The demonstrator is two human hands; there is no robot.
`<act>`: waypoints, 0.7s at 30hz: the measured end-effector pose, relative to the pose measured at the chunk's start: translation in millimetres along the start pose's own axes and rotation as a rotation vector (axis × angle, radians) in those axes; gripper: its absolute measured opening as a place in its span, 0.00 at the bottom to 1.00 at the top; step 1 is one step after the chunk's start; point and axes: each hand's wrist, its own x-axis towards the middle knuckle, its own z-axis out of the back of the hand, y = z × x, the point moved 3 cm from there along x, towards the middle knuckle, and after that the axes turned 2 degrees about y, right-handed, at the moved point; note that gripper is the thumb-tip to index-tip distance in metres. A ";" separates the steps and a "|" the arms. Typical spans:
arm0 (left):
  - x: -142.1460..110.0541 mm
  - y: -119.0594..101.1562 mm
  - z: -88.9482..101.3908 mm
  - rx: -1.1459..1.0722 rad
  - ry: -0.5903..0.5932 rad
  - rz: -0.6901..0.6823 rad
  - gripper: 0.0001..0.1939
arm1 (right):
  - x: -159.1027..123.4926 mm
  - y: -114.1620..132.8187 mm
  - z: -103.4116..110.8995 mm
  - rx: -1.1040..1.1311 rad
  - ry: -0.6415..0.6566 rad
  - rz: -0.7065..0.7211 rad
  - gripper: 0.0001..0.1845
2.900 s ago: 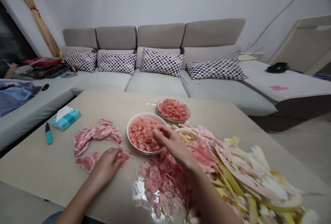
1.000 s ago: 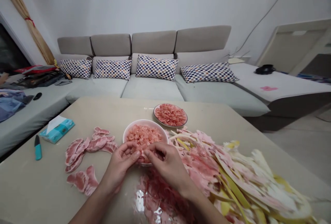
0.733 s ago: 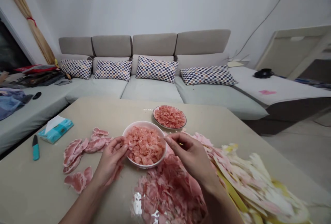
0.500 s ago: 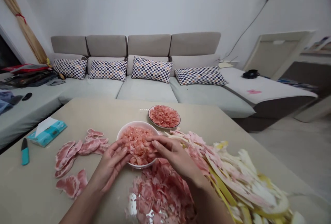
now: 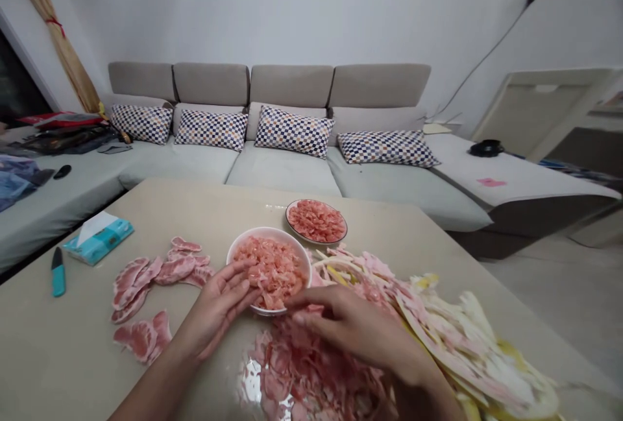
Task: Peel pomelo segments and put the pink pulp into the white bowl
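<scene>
A round white bowl [image 5: 267, 311], full of pink fruit pieces [image 5: 275, 262], stands upright before left hand [image 5: 217, 307] and right hand [image 5: 350, 327].

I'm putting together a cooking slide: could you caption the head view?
Left hand at a white bowl of pink fruit pulp, right hand over pink scraps, pulp-heaped plate behind.

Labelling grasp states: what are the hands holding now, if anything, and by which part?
Left hand: open at the white bowl, nothing visibly held. Right hand: can't tell; its fingertips are partly hidden.

White bowl [image 5: 292, 240], pink pulp [image 5: 273, 268]
</scene>
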 end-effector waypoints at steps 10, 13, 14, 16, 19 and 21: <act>0.1 3.5 -4.6 0.007 -0.027 0.018 0.15 | 16.4 13.9 -30.5 -0.200 -0.429 0.198 0.10; -0.8 3.4 -5.6 -0.001 -0.046 0.021 0.15 | 19.1 12.4 -33.0 -0.197 -0.451 0.202 0.01; -1.2 3.1 -5.6 -0.002 -0.053 0.018 0.16 | 19.6 11.5 -32.9 -0.189 -0.447 0.207 0.02; -1.8 2.8 -5.0 -0.001 -0.069 0.013 0.16 | 20.5 9.5 -32.1 -0.167 -0.442 0.211 0.04; -1.8 3.8 -4.5 0.006 -0.065 0.017 0.16 | 23.2 6.4 -30.8 -0.137 -0.459 0.169 0.05; -1.0 5.2 -4.8 0.004 -0.046 0.019 0.15 | 24.9 5.7 -30.4 -0.126 -0.484 0.144 0.05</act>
